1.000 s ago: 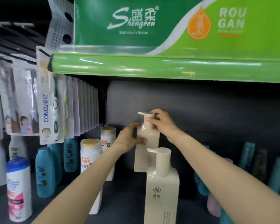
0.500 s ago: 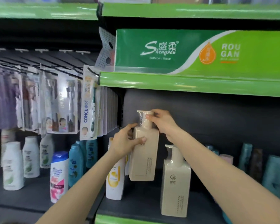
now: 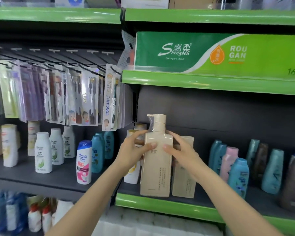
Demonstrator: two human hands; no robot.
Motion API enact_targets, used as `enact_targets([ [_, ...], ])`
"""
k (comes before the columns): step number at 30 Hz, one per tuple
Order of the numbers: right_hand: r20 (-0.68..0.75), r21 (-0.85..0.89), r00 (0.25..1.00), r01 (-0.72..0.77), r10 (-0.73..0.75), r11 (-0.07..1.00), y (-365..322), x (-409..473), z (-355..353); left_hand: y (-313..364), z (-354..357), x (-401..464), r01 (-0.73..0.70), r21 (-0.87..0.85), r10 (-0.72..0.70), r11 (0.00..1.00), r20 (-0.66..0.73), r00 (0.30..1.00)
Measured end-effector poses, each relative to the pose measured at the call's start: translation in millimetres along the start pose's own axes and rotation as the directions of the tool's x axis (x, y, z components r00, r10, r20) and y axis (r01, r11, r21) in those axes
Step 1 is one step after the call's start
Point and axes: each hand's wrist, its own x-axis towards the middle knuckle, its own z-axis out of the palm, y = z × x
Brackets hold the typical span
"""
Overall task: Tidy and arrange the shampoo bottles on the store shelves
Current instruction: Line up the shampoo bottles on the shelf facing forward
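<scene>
A tall beige pump bottle [image 3: 156, 169] stands upright at the front edge of the dark shelf [image 3: 203, 200]. My left hand [image 3: 134, 149] grips its left shoulder, thumb on the front. My right hand [image 3: 180, 150] holds its right shoulder, thumb on the front too. A second beige bottle [image 3: 184, 181] stands just right of and behind it, partly hidden by my right hand. White Pantene bottles [image 3: 132, 172] stand behind my left hand.
Teal, pink and brown bottles [image 3: 238, 174] fill the shelf's right side. On the left bay stand white bottles [image 3: 43, 152], a Head & Shoulders bottle [image 3: 83, 162] and teal ones [image 3: 97, 154]. Toothbrush packs [image 3: 111, 97] hang above. A green tissue pack [image 3: 218, 53] sits overhead.
The beige bottle came down from mid-air and forward to the shelf's front, left of the other beige bottle. My right hand slid from the pump head to the bottle's shoulder. The camera pulled back.
</scene>
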Motion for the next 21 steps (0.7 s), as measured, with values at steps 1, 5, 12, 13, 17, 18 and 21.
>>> enact_targets([
  [1, 0.001, 0.032, 1.0, -0.022, 0.022, 0.999, 0.5, -7.5, -0.5, 3.5, 2.4, -5.2, 0.009, -0.022, -0.009, 1.0, -0.005, 1.0],
  [5, -0.065, 0.178, 0.998, 0.002, 0.01, 0.984, 1.2, -33.3, -4.9, 19.8, 15.0, -29.5, 0.047, -0.074, -0.046, 0.996, 0.013, 0.999],
  [12, -0.128, 0.238, 0.991, 0.062, -0.032, 0.969, -6.3, -78.0, -26.2, 39.6, 27.4, -78.8, 0.099, -0.065, -0.091, 0.993, 0.118, 0.989],
  [13, -0.134, 0.255, 0.99, 0.064, -0.03, 0.965, -7.7, -84.6, -29.3, 40.6, 27.9, -87.1, 0.132, -0.053, -0.122, 0.99, 0.159, 0.98],
  [17, -0.139, 0.28, 0.99, 0.044, -0.004, 0.959, -14.8, -106.8, -37.1, 47.7, 29.6, -117.1, 0.206, 0.016, -0.202, 0.979, 0.277, 0.939],
  [18, -0.135, 0.274, 0.991, 0.029, 0.009, 0.961, -16.7, -111.6, -38.0, 49.2, 30.4, -122.9, 0.205, 0.018, -0.202, 0.979, 0.269, 0.942],
  [21, -0.135, 0.253, 0.99, 0.003, 0.032, 0.967, -21.4, -120.5, -37.4, 49.2, 32.0, -133.9, 0.192, 0.003, -0.189, 0.981, 0.206, 0.96],
])
